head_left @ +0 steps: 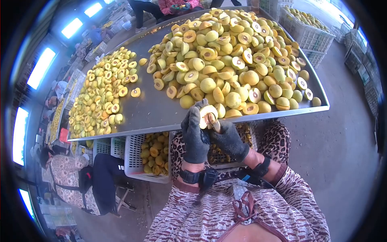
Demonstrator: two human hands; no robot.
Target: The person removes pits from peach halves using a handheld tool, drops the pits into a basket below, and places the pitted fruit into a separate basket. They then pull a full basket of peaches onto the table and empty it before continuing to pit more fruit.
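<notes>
Just over the near edge of the metal table (149, 105), my left hand (196, 139), in a dark glove, is closed around a halved yellow peach (206, 113). The cut face with its brown centre is turned toward me. My right hand (230, 141), gloved as well, is closed, with its fingertips right at the brown middle of the peach half. I cannot tell what the right fingers grip. Behind my hands a large heap of halved peaches (213, 52) covers the table's right part. A smaller heap of peach halves (105, 90) lies on the left.
A white basket (130, 155) of peaches stands below the table's near edge. Between my knees is a crate (219, 163) with yellow-brown scraps. At left a person (74, 181) sits beside a stool. Stacked crates (308, 36) of peaches stand at the far right; people stand beyond the table.
</notes>
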